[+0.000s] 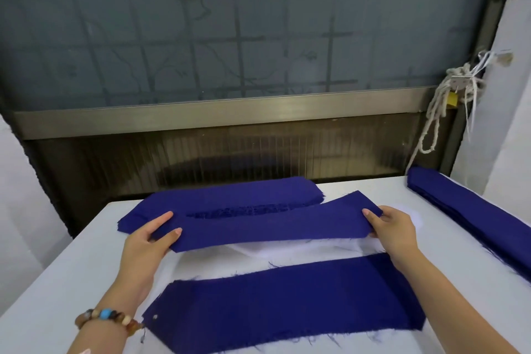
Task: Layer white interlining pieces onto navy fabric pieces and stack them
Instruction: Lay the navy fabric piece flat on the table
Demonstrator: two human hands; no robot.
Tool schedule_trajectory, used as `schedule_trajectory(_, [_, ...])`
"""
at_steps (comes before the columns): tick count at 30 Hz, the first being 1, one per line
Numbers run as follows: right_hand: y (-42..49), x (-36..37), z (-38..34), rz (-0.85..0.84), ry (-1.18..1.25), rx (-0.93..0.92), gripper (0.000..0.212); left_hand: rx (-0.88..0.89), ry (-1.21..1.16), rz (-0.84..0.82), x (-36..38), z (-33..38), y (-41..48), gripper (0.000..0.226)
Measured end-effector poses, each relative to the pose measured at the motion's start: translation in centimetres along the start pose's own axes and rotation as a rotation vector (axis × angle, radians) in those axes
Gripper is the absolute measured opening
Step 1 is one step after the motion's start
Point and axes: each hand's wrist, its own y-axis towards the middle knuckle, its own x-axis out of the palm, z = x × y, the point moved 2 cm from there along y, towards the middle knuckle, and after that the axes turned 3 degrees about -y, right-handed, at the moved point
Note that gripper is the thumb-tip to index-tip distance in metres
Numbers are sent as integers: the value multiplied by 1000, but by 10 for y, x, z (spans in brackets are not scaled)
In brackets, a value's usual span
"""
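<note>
A long navy fabric piece [270,224] is held just above the table by both its ends. My left hand [149,241] grips its left end, thumb on top and fingers beneath. My right hand [393,227] pinches its right end. Under it lie white interlining pieces [287,251], partly hidden. A stack of navy pieces [224,198] lies behind it at the table's far side. Another navy piece [287,304] lies nearest me, with white fringe showing along its edges.
A long stack of navy strips [471,210] runs along the right side of the white table [71,267]. A dark window frame [218,118] stands behind the table's far edge. A knotted white rope [448,95] hangs at the right.
</note>
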Motion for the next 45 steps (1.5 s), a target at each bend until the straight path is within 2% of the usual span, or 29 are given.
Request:
schedule_trajectory(5, [-25, -23, 10, -35, 35, -35, 18, -50, -30, 13, -13, -1, -37, 43])
schedule_trajectory(9, [-46, -39, 21, -25, -14, -88, 12, -117, -62, 23, -22, -8, -60, 37])
schedule_trajectory(16, [-64, -53, 38, 54, -148, -146, 30, -135, 55, -37, -28, -18, -88, 40])
schedule_trajectory(24, [-74, -59, 48, 106, -260, -142, 26, -70, 228, -59, -25, -20, -103, 38])
schedule_trajectory(29, [-76, -61, 50, 101, -302, -135, 28, -63, 250, -97, -25, -23, -106, 45])
schedule_trajectory(34, [-79, -61, 48, 79, -297, -134, 7, -38, 329, -85, -25, -25, -104, 43])
schedule_trajectory(36, [-80, -61, 49, 77, -301, -133, 4, -39, 305, -63, -24, -24, -104, 35])
schedule_trajectory(39, [-79, -60, 50, 99, -301, -127, 13, 3, 316, -29, -24, -23, -107, 23])
schedule_trajectory(42, [-75, -59, 52, 120, -311, -112, 26, 63, 421, -25, -24, -23, -107, 27])
schedule_trajectory(45, [-74, -58, 54, 125, -299, -93, 22, 91, 531, -16, -24, -21, -107, 30])
